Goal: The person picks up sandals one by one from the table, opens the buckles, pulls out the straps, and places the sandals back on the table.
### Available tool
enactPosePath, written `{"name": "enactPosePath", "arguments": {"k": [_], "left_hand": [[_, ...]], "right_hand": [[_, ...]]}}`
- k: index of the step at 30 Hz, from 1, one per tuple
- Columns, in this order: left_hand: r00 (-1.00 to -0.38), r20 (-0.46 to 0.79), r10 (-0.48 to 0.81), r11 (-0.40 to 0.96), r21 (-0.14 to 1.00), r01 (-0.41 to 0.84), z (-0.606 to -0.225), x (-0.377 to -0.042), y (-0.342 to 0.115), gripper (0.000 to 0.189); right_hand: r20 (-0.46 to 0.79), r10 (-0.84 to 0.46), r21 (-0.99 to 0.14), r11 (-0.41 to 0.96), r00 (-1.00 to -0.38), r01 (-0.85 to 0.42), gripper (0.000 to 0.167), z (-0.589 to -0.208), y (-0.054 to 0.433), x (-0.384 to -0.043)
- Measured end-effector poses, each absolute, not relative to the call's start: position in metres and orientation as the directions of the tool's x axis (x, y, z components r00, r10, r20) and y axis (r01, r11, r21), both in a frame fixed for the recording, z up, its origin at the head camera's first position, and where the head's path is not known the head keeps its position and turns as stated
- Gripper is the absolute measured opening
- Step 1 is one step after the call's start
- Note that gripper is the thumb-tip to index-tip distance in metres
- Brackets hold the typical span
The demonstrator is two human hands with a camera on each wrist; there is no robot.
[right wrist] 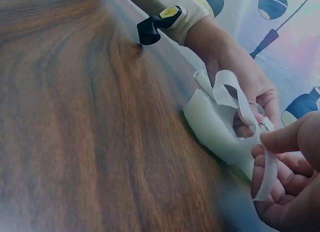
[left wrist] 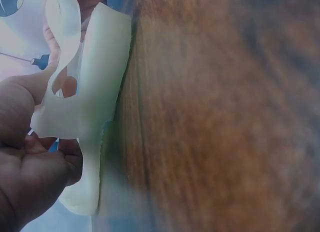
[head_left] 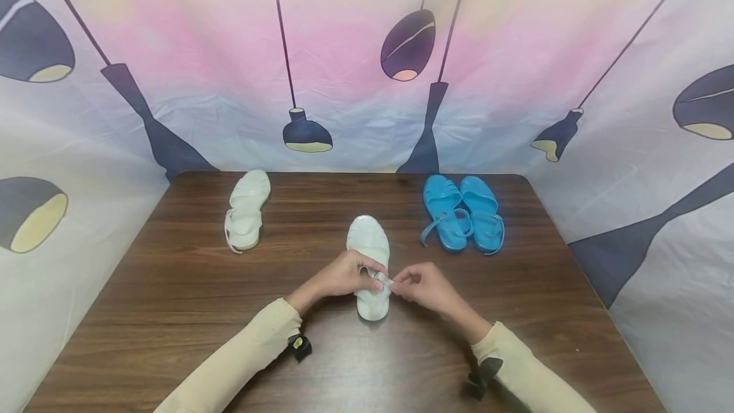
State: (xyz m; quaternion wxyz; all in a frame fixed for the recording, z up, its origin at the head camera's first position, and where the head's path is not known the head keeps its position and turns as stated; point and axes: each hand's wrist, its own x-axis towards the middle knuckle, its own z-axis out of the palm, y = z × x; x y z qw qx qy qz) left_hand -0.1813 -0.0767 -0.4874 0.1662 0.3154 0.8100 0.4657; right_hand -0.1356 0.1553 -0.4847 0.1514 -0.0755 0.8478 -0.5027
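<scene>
A white jelly sandal (head_left: 369, 238) lies sole down near the middle of the table, its toe pointing away from me. From its left side my left hand (head_left: 344, 274) grips the upper at the ankle strap, thumb and fingers around the buckle area. On the other side my right hand (head_left: 427, 285) pinches the thin strap (right wrist: 269, 177) between thumb and fingers. In the right wrist view the strap's loose end hangs across the right fingers, and a small pale buckle (right wrist: 267, 124) shows beside the thumb. Whether the strap runs through the buckle is hard to tell.
Another white sandal (head_left: 250, 193) stands at the back left with its strap hanging loose. At the back right is a pair of blue sandals, one left (head_left: 440, 191) and one right (head_left: 477, 194). A printed cloth (head_left: 355, 113) hangs behind the wooden table (head_left: 172, 285).
</scene>
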Motion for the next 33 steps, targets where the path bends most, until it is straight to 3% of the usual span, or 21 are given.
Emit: {"name": "enactPosePath", "arguments": {"k": [33], "left_hand": [[-0.729,0.023,0.684,0.365,0.855,0.369,-0.4836,-0.1831,-0.0778,0.025]], "right_hand": [[-0.177,-0.286,-0.895,0.445,-0.942,0.033,0.019,-0.4836,0.156,-0.1331]]}}
